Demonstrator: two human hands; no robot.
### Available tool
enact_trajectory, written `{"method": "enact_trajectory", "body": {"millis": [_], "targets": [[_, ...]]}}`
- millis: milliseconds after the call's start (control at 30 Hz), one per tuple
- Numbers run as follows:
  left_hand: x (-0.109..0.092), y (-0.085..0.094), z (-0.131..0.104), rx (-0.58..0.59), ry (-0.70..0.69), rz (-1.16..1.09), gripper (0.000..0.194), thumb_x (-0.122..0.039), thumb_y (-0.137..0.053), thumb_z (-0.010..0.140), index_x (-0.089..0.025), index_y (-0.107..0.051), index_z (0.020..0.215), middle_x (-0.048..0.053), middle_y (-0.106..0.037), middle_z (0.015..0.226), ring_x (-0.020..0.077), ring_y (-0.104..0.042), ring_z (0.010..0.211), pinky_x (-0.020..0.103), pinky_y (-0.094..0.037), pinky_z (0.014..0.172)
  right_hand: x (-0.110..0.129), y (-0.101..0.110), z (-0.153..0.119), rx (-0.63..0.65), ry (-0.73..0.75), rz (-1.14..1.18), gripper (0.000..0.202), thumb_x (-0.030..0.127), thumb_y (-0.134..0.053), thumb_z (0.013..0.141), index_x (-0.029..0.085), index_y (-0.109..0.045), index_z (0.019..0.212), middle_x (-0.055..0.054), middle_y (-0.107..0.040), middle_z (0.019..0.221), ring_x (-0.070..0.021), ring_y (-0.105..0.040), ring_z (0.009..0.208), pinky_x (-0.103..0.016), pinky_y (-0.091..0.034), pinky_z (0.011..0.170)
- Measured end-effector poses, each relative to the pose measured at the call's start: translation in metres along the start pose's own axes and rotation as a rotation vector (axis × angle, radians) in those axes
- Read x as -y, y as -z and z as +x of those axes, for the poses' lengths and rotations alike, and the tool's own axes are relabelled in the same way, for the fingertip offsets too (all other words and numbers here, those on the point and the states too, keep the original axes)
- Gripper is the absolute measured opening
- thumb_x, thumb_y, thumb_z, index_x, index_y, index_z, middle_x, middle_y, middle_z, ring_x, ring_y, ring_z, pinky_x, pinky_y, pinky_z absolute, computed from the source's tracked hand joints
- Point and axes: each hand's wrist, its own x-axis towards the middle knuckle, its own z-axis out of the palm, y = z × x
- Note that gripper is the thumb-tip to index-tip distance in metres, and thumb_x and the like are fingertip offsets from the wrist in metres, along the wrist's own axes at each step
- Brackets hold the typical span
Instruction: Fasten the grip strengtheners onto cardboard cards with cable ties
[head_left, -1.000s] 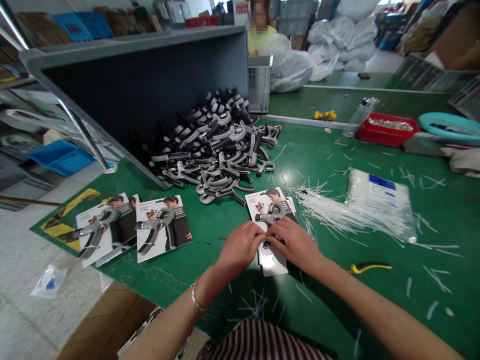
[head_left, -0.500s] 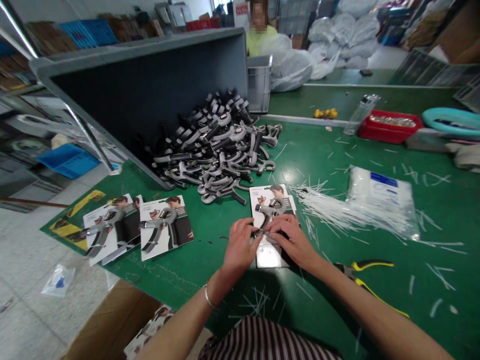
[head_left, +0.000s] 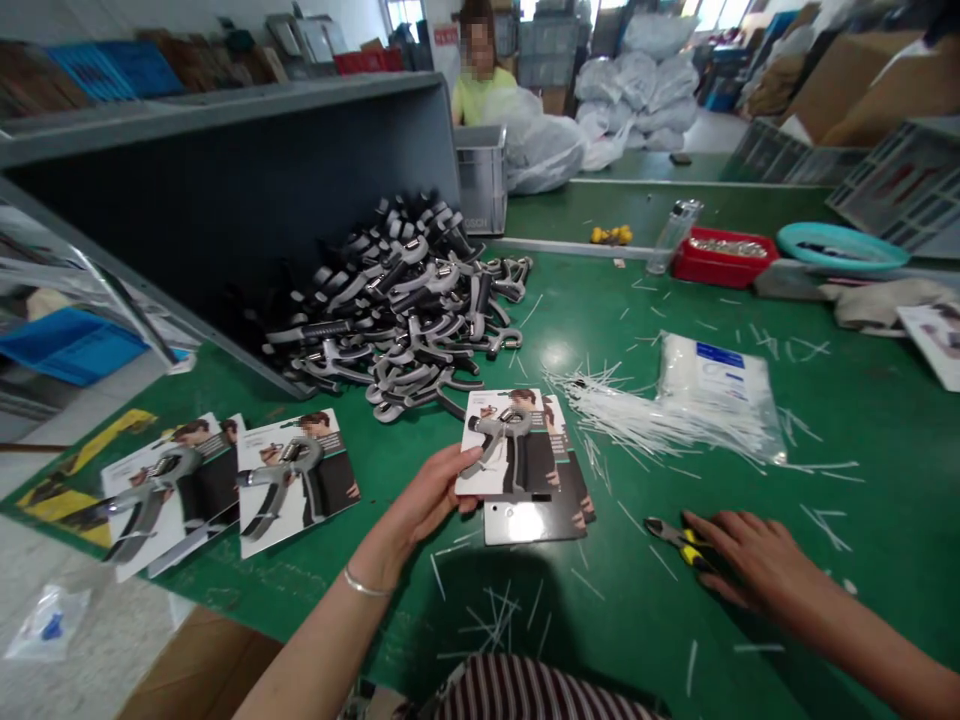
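My left hand is closed on the left edge of a printed card that carries a grey-and-black hand grip. More printed cards lie beneath it on the table. Over at the right, my right hand rests on the yellow-and-black handles of the cutting pliers, its fingers spread over them. The jaws point left. White cable ties are spread beyond the cards, partly under a clear bag of ties.
A large grey bin lies tipped, with many hand grips spilling out. Two carded grips lie left. A red tray and turquoise tray stand at the back right. A person is beyond the table.
My left hand has taken the card with its grip by the edge and raised it. My right hand has left the card and moved right onto the pliers. The view has shifted rightward.
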Motion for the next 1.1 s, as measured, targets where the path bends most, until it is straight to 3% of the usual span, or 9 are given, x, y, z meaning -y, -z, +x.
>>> {"method": "enact_trajectory", "body": {"millis": [100,267,400,500,600,767,833,933,1100], "targets": [[0.007,-0.015,0.010,0.005,0.000,-0.004,0.034,-0.042,-0.071,0.079,-0.014,-0.059,0.093,-0.003,-0.052,0.064,0.0056,-0.046,0.047,0.013,-0.030,0.035,0.001,0.011,0.004,0.092,-0.123,0.349,0.042,0.048,-0.050,0.090,0.024,-0.066,0.120,-0.018,-0.068,0.104,-0.0316,-0.065,0.088,-0.049,-0.053,0.078],[0.031,-0.030,0.013,-0.095,-0.112,0.089,0.043,-0.044,-0.070,0.078,-0.018,-0.052,0.108,-0.004,-0.057,0.070,0.0056,-0.049,0.045,0.013,-0.027,0.034,0.046,0.041,0.048,0.250,-0.371,1.207,0.068,0.056,-0.010,0.097,0.020,-0.059,0.129,-0.019,-0.067,0.104,-0.0287,-0.068,0.083,-0.039,-0.054,0.061],[0.045,-0.029,0.015,-0.080,-0.153,0.166,0.042,-0.046,-0.066,0.080,-0.015,-0.050,0.105,-0.004,-0.058,0.067,0.0049,-0.045,0.038,0.016,-0.031,0.034,0.110,0.045,0.072,0.301,-0.245,1.629,0.077,0.055,0.000,0.096,0.015,-0.049,0.139,-0.022,-0.061,0.113,-0.0243,-0.064,0.081,-0.031,-0.050,0.055],[0.047,-0.026,0.017,-0.107,-0.170,0.197,0.042,-0.044,-0.068,0.079,-0.015,-0.050,0.103,-0.004,-0.059,0.068,0.0057,-0.048,0.040,0.016,-0.034,0.034,0.147,0.047,0.074,0.366,-0.112,1.747,0.059,0.043,-0.018,0.097,0.016,-0.043,0.144,-0.018,-0.061,0.110,-0.0206,-0.061,0.077,-0.030,-0.050,0.059],[0.047,-0.025,0.018,-0.103,-0.176,0.202,0.041,-0.045,-0.064,0.081,-0.015,-0.049,0.104,-0.004,-0.058,0.066,0.0066,-0.048,0.039,0.015,-0.029,0.030,0.148,0.056,0.085,0.354,0.036,1.495,0.055,0.032,-0.033,0.095,0.020,-0.035,0.148,-0.012,-0.063,0.101,-0.0195,-0.059,0.073,-0.032,-0.050,0.063],[0.049,-0.023,0.018,-0.079,-0.168,0.206,0.043,-0.048,-0.064,0.080,-0.016,-0.048,0.104,-0.004,-0.058,0.064,0.0073,-0.049,0.037,0.015,-0.027,0.028,0.110,0.082,0.141,-0.085,0.159,0.218,0.063,0.018,-0.047,0.088,0.025,-0.036,0.150,-0.014,-0.063,0.104,-0.0304,-0.054,0.093,-0.046,-0.042,0.083],[0.050,-0.023,0.018,-0.088,-0.166,0.210,0.043,-0.048,-0.064,0.080,-0.016,-0.048,0.104,-0.004,-0.059,0.064,0.0069,-0.049,0.037,0.014,-0.027,0.028,0.104,0.088,0.163,-0.169,0.222,-0.112,0.067,0.011,-0.046,0.086,0.026,-0.035,0.151,-0.017,-0.062,0.106,-0.0330,-0.052,0.096,-0.048,-0.037,0.084],[0.050,-0.022,0.019,-0.097,-0.168,0.202,0.041,-0.046,-0.064,0.080,-0.016,-0.049,0.102,-0.004,-0.059,0.066,0.0073,-0.050,0.037,0.015,-0.027,0.028,0.109,0.090,0.182,-0.204,0.331,-0.286,0.072,0.005,-0.045,0.084,0.027,-0.032,0.151,-0.016,-0.062,0.108,-0.0322,-0.052,0.098,-0.048,-0.034,0.087],[0.050,-0.022,0.019,-0.099,-0.165,0.178,0.043,-0.047,-0.066,0.079,-0.016,-0.049,0.105,-0.003,-0.060,0.070,0.0080,-0.052,0.040,0.015,-0.026,0.029,0.123,0.086,0.190,-0.230,0.404,-0.264,0.069,0.006,-0.045,0.085,0.029,-0.035,0.149,-0.014,-0.063,0.106,-0.0295,-0.053,0.094,-0.048,-0.031,0.089]]}}
